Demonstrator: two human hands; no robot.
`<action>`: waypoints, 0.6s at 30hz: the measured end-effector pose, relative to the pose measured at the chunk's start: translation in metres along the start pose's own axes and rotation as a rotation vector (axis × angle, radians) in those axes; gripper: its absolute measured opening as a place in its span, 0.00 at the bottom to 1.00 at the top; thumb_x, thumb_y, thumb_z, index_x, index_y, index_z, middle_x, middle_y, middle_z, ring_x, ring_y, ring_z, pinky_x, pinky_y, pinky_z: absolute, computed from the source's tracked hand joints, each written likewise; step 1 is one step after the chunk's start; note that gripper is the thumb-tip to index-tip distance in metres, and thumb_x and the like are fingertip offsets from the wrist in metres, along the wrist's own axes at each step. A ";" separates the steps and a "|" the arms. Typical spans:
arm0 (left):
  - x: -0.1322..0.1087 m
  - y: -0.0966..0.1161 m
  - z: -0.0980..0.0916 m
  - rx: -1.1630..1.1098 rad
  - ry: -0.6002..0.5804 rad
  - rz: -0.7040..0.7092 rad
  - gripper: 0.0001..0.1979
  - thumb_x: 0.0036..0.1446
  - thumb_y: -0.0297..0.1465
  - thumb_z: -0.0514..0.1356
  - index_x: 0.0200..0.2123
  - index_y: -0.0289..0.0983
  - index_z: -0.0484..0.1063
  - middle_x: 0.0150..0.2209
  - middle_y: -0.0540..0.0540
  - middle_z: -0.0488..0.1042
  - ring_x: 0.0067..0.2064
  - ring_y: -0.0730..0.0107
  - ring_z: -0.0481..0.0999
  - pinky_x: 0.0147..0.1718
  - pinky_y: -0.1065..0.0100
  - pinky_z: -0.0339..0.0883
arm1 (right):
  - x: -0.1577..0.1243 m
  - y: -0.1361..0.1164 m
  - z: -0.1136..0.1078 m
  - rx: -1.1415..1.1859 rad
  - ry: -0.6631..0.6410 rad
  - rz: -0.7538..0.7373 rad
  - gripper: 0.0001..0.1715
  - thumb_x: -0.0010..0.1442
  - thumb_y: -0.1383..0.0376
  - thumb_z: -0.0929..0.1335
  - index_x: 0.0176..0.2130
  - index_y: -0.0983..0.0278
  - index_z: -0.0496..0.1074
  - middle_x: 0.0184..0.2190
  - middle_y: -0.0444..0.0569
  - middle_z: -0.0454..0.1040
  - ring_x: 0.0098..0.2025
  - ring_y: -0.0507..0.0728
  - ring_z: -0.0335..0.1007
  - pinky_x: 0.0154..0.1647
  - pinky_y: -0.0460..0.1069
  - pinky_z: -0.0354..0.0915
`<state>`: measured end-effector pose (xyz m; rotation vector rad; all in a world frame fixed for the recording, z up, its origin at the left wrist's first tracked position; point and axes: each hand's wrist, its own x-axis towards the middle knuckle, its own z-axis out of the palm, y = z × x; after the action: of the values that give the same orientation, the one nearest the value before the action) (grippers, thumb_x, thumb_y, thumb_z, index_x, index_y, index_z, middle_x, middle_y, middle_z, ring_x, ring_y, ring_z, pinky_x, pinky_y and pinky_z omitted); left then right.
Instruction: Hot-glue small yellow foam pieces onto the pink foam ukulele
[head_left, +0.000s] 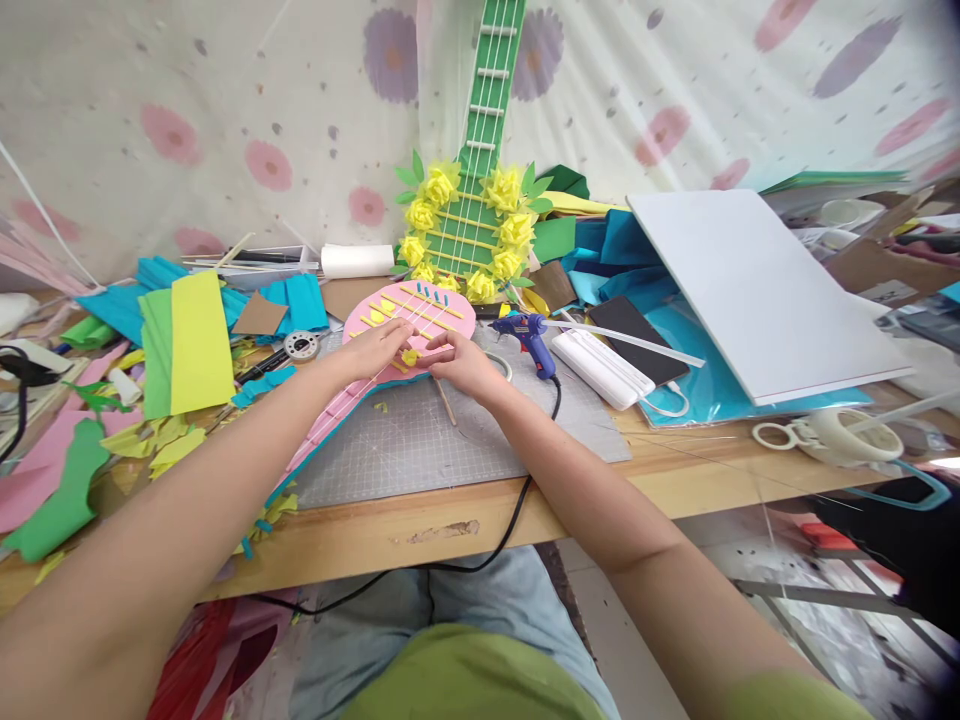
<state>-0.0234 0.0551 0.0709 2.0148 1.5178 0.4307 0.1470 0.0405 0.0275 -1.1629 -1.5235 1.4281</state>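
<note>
Head view: a pink paper guitar [420, 312] lies on a grey cutting mat [450, 445], with both bare hands meeting over its round body. The left hand [381, 347] rests open, fingers flat on the strings. The right hand [463, 366] curls its fingertips at a yellow paper scrap [410, 356] on that body; a pinch looks likely, but I cannot tell. A blue glue gun [525, 330] lies just right of the guitar.

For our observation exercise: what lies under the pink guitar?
A grey cutting mat lies under the pink guitar, on the wooden table. Whatever sits directly beneath its body is covered.
</note>
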 end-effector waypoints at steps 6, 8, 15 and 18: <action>-0.001 0.005 -0.003 -0.019 0.028 -0.041 0.20 0.55 0.41 0.44 0.40 0.38 0.70 0.42 0.44 0.75 0.44 0.62 0.74 0.47 0.63 0.65 | 0.002 0.002 -0.002 -0.015 0.003 -0.009 0.20 0.41 0.76 0.66 0.34 0.60 0.61 0.28 0.42 0.78 0.35 0.54 0.74 0.34 0.47 0.66; -0.001 0.007 -0.004 -0.054 0.026 -0.083 0.20 0.55 0.41 0.44 0.40 0.38 0.69 0.41 0.44 0.76 0.44 0.61 0.75 0.46 0.63 0.65 | 0.001 0.001 -0.002 -0.029 0.011 0.000 0.20 0.41 0.76 0.66 0.35 0.60 0.61 0.28 0.42 0.78 0.35 0.54 0.75 0.33 0.47 0.66; -0.004 0.016 -0.004 -0.029 0.033 -0.104 0.15 0.55 0.37 0.45 0.35 0.37 0.68 0.41 0.44 0.73 0.46 0.61 0.75 0.47 0.63 0.65 | -0.001 -0.001 0.000 -0.004 0.003 0.004 0.19 0.42 0.77 0.66 0.35 0.60 0.61 0.29 0.42 0.78 0.35 0.54 0.75 0.34 0.47 0.65; -0.006 0.018 -0.005 -0.126 0.022 -0.135 0.16 0.57 0.38 0.45 0.38 0.36 0.67 0.39 0.42 0.75 0.43 0.61 0.76 0.45 0.62 0.66 | -0.002 -0.004 -0.003 0.012 0.026 0.016 0.19 0.42 0.77 0.66 0.34 0.60 0.62 0.29 0.43 0.78 0.37 0.54 0.75 0.37 0.48 0.66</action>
<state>-0.0144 0.0468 0.0867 1.8043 1.5878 0.4821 0.1498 0.0402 0.0323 -1.1838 -1.4893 1.4257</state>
